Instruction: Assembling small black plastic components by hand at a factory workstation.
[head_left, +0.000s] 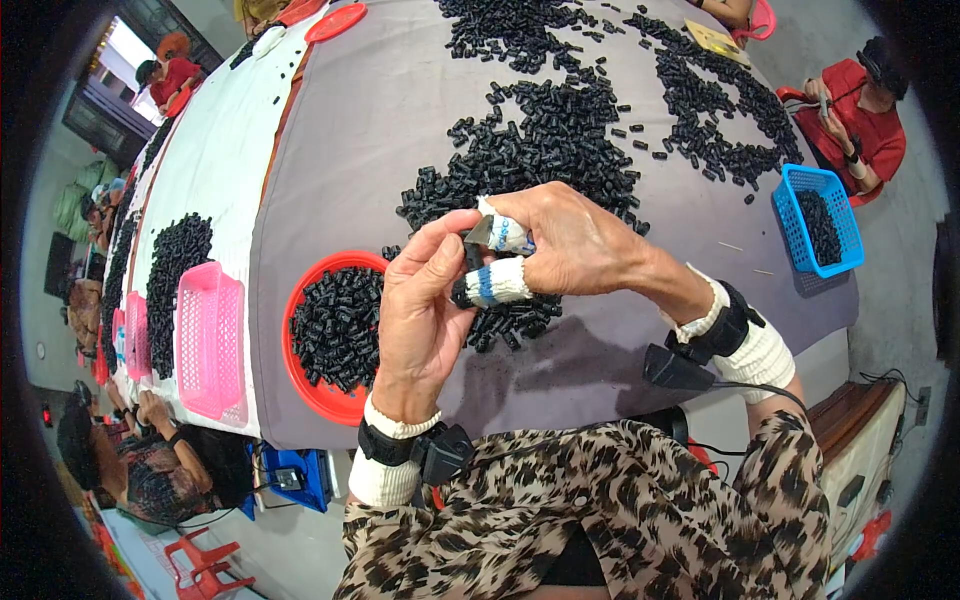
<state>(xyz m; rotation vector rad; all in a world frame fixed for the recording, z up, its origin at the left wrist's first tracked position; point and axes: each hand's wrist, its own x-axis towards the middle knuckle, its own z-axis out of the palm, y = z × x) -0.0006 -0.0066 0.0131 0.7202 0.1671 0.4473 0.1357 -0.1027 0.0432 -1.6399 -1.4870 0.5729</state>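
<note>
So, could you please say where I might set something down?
Bare grey cloth lies beyond the red tray, between the white cloth and big black pile; another mostly bare patch separates that pile from the blue basket, around two thin sticks. The tray and the space beyond the right hand are crowded.

Left hand [424, 295] pinches a small black part [472, 257]; right hand [585, 240] holds a dark tool [482, 231], apparently a blade, beside it.

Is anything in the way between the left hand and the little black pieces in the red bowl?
Nothing that I can see. The red bowl has no lid, its black pieces lie open, and the left hand hides part of its right rim.
</note>
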